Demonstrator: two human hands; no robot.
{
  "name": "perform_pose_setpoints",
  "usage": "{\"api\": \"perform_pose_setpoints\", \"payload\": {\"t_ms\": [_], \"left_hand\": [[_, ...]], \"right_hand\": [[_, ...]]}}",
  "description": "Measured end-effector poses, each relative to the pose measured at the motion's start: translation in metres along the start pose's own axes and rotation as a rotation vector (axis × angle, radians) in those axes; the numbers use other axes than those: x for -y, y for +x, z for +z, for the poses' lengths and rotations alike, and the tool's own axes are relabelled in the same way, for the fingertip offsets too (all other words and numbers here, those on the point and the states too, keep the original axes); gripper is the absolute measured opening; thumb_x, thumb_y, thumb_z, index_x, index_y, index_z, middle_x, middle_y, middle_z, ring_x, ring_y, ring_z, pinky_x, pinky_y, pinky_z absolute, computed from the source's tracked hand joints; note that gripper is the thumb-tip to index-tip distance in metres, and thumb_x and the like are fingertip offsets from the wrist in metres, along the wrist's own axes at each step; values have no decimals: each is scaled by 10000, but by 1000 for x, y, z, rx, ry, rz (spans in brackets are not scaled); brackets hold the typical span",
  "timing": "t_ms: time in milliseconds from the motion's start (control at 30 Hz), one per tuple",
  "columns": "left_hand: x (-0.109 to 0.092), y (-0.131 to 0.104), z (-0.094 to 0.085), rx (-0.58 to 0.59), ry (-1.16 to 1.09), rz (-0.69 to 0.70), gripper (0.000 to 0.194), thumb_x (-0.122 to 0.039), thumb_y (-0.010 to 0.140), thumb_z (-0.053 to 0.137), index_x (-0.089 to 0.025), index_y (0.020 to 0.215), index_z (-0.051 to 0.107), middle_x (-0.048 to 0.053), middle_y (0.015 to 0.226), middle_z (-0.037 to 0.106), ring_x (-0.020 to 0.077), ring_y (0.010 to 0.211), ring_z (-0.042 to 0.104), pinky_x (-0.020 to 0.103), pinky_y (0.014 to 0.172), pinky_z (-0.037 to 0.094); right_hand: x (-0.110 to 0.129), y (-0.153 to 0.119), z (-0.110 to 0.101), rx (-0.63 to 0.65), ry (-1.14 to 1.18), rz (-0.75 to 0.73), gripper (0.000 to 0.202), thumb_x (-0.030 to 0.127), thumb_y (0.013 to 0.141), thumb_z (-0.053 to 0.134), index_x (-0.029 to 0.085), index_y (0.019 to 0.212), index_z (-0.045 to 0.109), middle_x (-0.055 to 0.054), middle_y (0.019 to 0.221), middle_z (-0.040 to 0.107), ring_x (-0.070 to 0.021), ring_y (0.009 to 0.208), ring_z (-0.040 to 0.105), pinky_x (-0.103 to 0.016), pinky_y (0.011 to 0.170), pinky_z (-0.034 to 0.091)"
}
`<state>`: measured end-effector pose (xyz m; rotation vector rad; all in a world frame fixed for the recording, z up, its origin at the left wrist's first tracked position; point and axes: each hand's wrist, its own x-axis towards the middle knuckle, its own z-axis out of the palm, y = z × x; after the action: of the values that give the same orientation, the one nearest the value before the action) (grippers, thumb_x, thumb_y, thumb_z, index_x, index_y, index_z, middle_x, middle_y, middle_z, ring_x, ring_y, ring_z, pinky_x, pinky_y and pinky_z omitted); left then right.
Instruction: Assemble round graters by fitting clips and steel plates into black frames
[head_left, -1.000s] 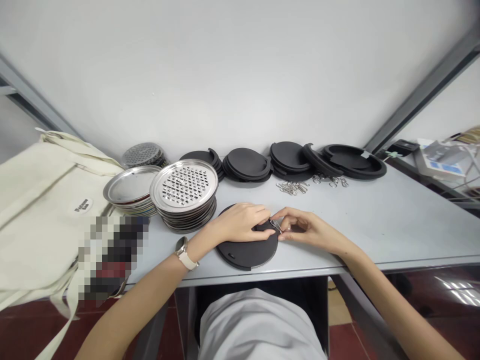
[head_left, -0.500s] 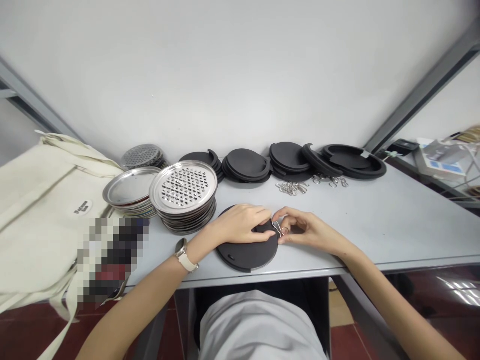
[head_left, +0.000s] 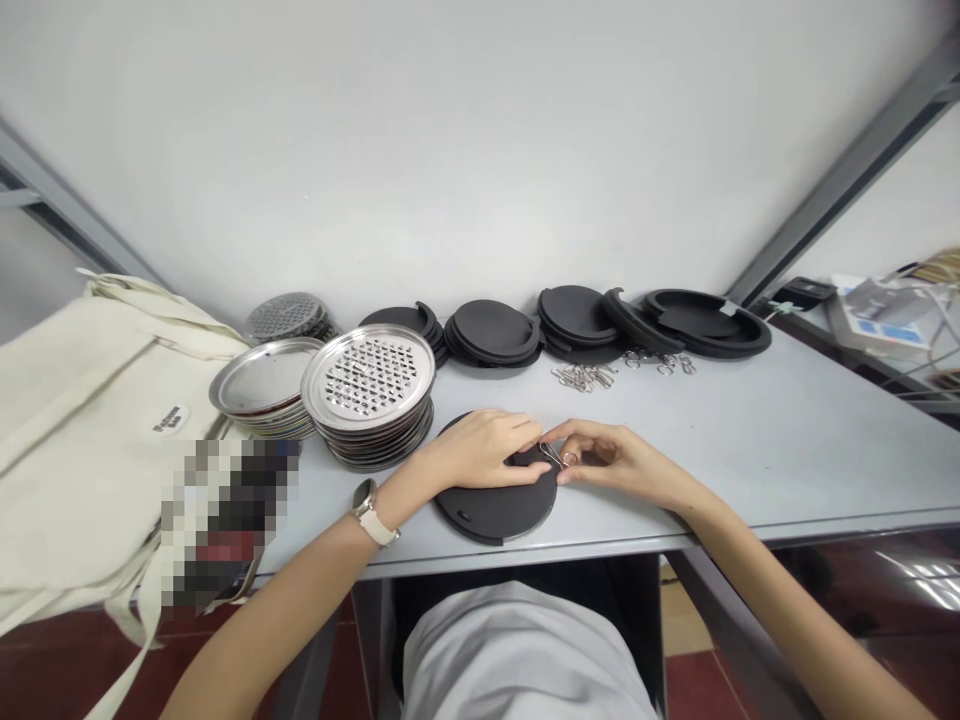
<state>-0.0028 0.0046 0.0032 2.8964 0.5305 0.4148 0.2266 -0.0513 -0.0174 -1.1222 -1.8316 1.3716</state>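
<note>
A round black disc [head_left: 487, 510] lies flat near the table's front edge. My left hand [head_left: 491, 450] rests over its upper part, with thumb and fingers curled at its right rim, gripping it. At that rim, my right hand [head_left: 611, 465] pinches a small metal wire clip [head_left: 553, 455] between thumb and fingers. One end of the clip meets the disc's edge; I cannot tell whether it is hooked in. Behind my hands lies a loose pile of similar wire clips [head_left: 583, 377].
Left of the disc stands a stack of round metal grater plates [head_left: 367, 380], beside a stack of metal discs [head_left: 266, 375]. Black discs [head_left: 495, 328] and black rings [head_left: 705, 345] line the wall. A cream bag [head_left: 90, 430] covers the table's left end.
The wire clip has tilted lower and shifted slightly left toward the disc's rim, along with my right fingertips. My left hand stays in place on the disc.
</note>
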Motion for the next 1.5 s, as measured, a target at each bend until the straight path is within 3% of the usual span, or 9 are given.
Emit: {"api": "perform_pose_setpoints", "payload": {"t_ms": [467, 733, 1300, 1500], "left_hand": [[0, 0, -1, 10, -24, -26, 256, -414, 905, 554, -191, 799, 486, -16, 743, 538, 140, 667, 512, 271, 618, 340], [-1, 0, -3, 23, -29, -32, 248, -401, 903, 560, -191, 798, 480, -15, 745, 540, 140, 671, 512, 263, 630, 355], [0, 0, 1, -2, -66, -13, 243, -388, 920, 517, -192, 780, 490, -18, 715, 525, 125, 627, 483, 272, 591, 328], [1, 0, 1, -5, -71, -12, 236, -394, 918, 525, -194, 793, 505, -20, 711, 531, 129, 637, 495, 277, 605, 342]], "right_hand": [[2, -2, 0, 0, -34, -3, 401, 428, 801, 723, 196, 1113, 622, -24, 840, 645, -186, 815, 608, -323, 799, 488], [9, -3, 1, 9, -63, -10, 345, 438, 863, 652, 196, 1107, 628, -25, 856, 645, -177, 816, 594, -305, 785, 470], [0, 1, 1, 24, 42, -1, 310, 419, 806, 722, 190, 969, 594, -14, 809, 647, -167, 781, 608, -308, 760, 473], [2, 2, 1, 24, 43, -2, 349, 422, 807, 717, 192, 1040, 597, 2, 771, 634, -152, 736, 582, -285, 716, 452]]}}
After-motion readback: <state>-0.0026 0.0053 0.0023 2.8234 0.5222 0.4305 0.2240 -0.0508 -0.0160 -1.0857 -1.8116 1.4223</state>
